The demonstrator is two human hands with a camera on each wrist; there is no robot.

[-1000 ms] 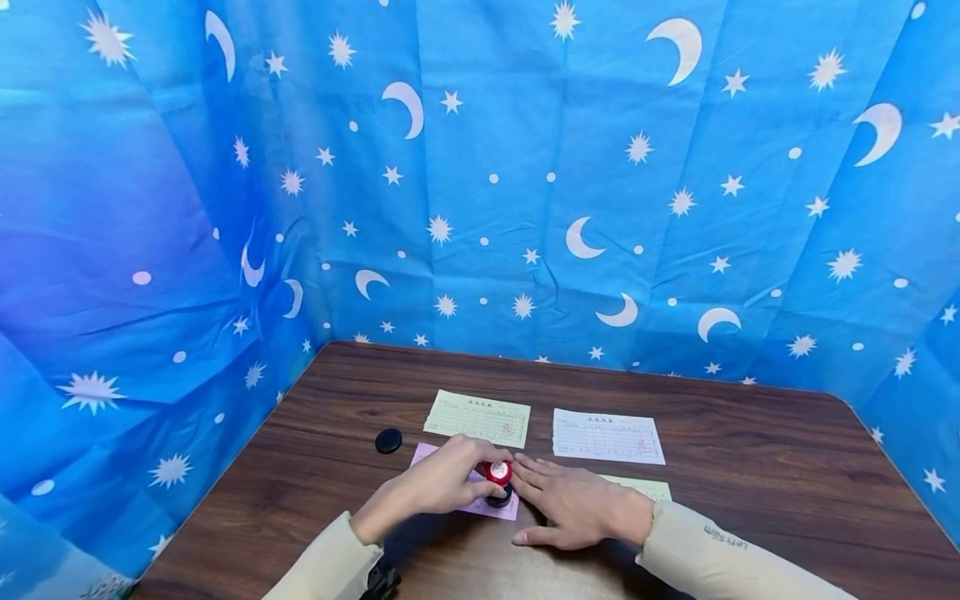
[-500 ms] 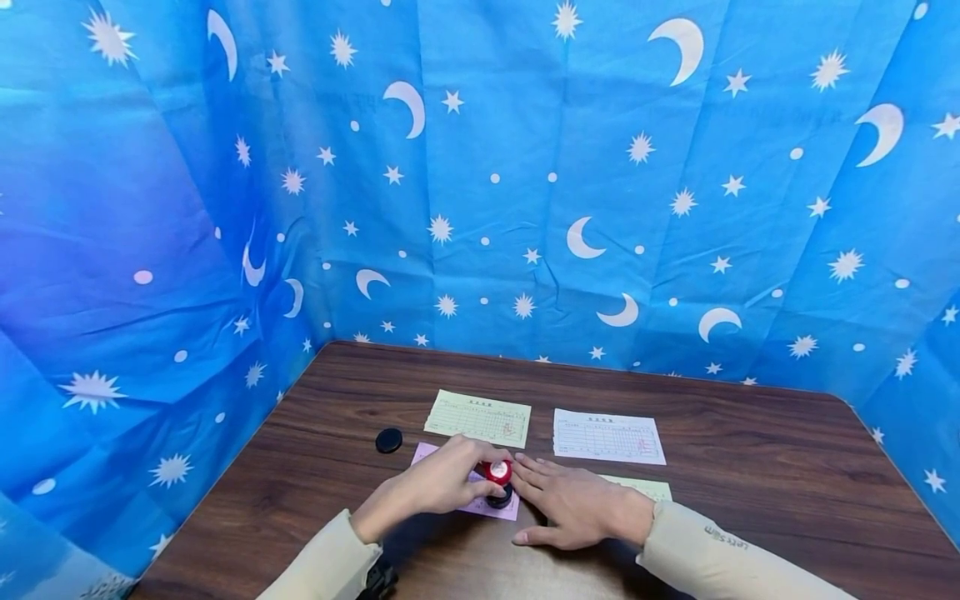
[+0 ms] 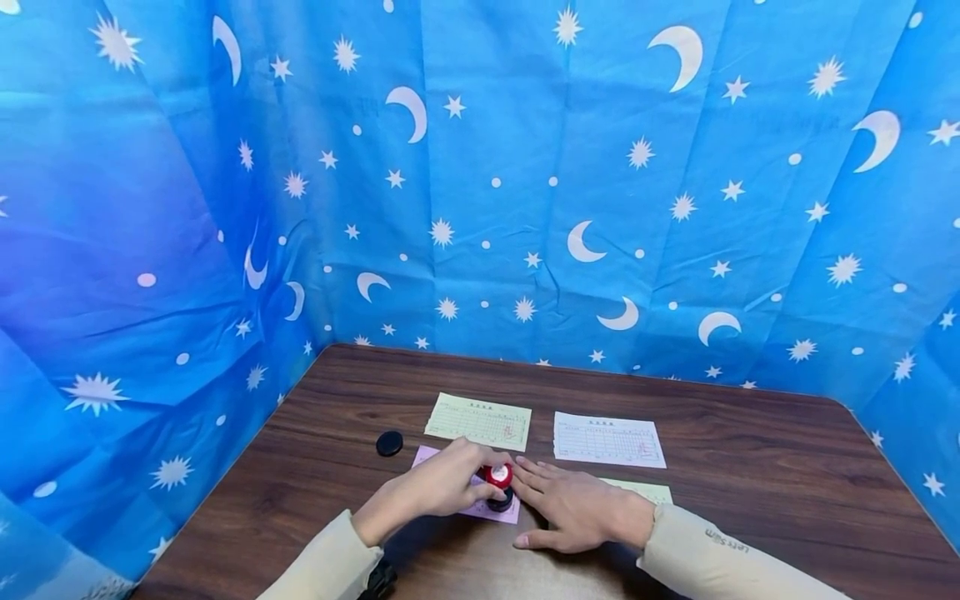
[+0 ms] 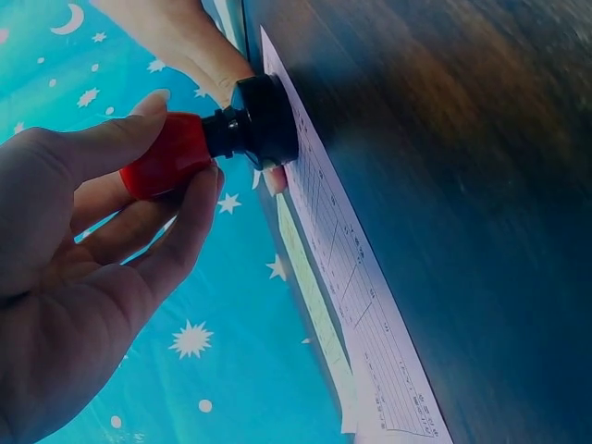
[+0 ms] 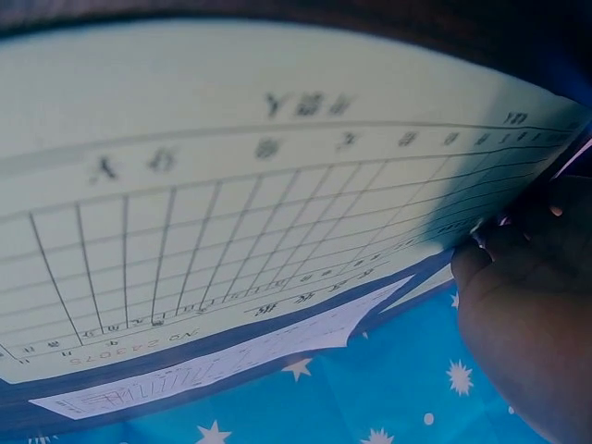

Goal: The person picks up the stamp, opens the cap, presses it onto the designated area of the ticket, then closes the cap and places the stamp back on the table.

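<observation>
My left hand (image 3: 435,485) grips the red handle of a stamp (image 3: 499,476), thumb and fingers curled round it. In the left wrist view the stamp's black round base (image 4: 268,120) meets the pink printed slip (image 4: 347,264), and the handle points away from the paper. Much of that slip lies under the left hand in the head view. My right hand (image 3: 573,508) rests flat, its fingers extended with the tips right beside the stamp at the slip's right side. A pale green form (image 5: 231,222) lies partly hidden beneath or behind the right hand and wrist.
A round black disc (image 3: 389,443) lies on the wooden table (image 3: 750,450) at the left. Farther back are another green form (image 3: 468,417) and a white form (image 3: 607,437), both bearing red marks. A blue curtain (image 3: 510,150) hangs behind the table.
Everything sits a few pixels lower in the head view. Both hands and the stamp keep their places relative to the papers.
</observation>
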